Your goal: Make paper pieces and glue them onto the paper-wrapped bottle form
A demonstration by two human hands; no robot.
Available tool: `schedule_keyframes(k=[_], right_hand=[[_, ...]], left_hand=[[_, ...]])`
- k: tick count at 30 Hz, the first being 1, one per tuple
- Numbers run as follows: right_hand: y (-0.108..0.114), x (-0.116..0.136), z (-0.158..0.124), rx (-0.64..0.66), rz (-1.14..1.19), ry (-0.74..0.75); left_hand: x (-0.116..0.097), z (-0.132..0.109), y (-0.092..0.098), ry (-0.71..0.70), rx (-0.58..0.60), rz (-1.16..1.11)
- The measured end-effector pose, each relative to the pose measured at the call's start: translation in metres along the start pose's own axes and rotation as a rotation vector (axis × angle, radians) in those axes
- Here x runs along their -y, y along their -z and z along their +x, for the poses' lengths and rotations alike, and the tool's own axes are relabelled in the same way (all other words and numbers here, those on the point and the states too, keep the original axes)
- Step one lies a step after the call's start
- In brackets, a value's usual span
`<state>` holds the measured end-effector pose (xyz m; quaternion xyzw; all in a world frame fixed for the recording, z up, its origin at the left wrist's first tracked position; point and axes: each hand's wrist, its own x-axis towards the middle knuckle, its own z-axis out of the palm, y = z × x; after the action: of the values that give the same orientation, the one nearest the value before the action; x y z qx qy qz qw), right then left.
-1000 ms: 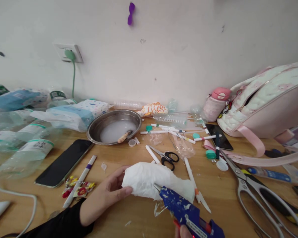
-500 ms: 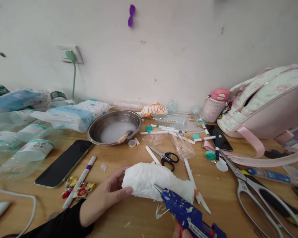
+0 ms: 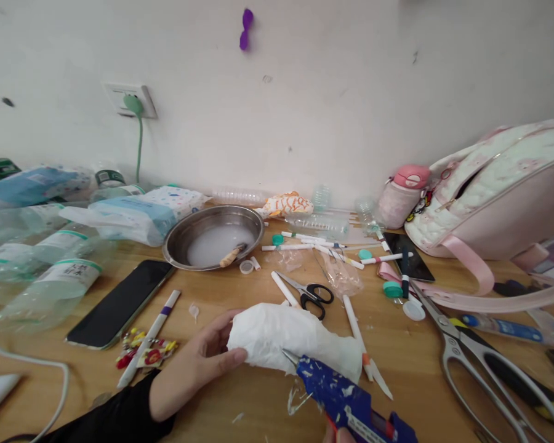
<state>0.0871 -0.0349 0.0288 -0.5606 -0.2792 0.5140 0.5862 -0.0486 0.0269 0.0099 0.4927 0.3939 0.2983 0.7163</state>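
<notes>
My left hand (image 3: 211, 354) grips the left end of a white paper-covered bottle shape (image 3: 277, 332), thumb in front and fingers behind it. It lies on its side, narrowing to the right like a fish's tail. At the bottom edge my right hand (image 3: 339, 433), mostly cut off, is closed around a blue glue gun (image 3: 337, 394). The gun's metal tip points up and left and rests at or just off the lower front of the white shape. Thin strands of glue trail below the nozzle. Black-handled scissors (image 3: 314, 295) lie right behind the shape.
A metal bowl (image 3: 175, 255) of cloudy liquid with a brush stands behind. Left are a phone (image 3: 120, 304) and plastic bottles (image 3: 55, 286). Several markers (image 3: 354, 326), large shears (image 3: 452, 347) and a backpack (image 3: 498, 197) lie right. An orange-patterned fish shape (image 3: 289, 203) rests by the wall.
The glue gun's tip has shifted slightly left and down along the white shape. My left hand keeps its grip in the same place.
</notes>
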Motion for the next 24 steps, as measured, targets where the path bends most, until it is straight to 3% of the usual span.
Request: schedule_keyframes(k=[3, 5, 12, 17, 20, 22, 24], right_hand=[[-0.045, -0.015, 0.015, 0.036, 0.016, 0.101], [-0.059, -0.025, 0.022, 0.069, -0.001, 0.140], [-0.044, -0.039, 0.033, 0.130, -0.055, 0.264], [-0.047, -0.050, 0.043, 0.174, 0.002, 0.311], [-0.047, -0.048, 0.053, 0.249, 0.031, 0.418], [-0.046, -0.043, 0.059, 0.368, 0.019, 0.525], [-0.045, -0.038, 0.062, 0.394, -0.010, 0.533]], left_hand=[[0.001, 0.000, 0.000, -0.005, -0.004, 0.014], [0.002, 0.000, 0.001, -0.003, -0.005, 0.026], [0.000, 0.000, 0.000, 0.012, -0.034, 0.051], [0.006, 0.001, 0.003, -0.005, -0.021, 0.038], [0.006, 0.001, 0.003, -0.012, -0.021, 0.031], [0.004, 0.000, 0.002, -0.008, -0.024, 0.030], [0.001, 0.000, -0.001, -0.008, -0.024, 0.032]])
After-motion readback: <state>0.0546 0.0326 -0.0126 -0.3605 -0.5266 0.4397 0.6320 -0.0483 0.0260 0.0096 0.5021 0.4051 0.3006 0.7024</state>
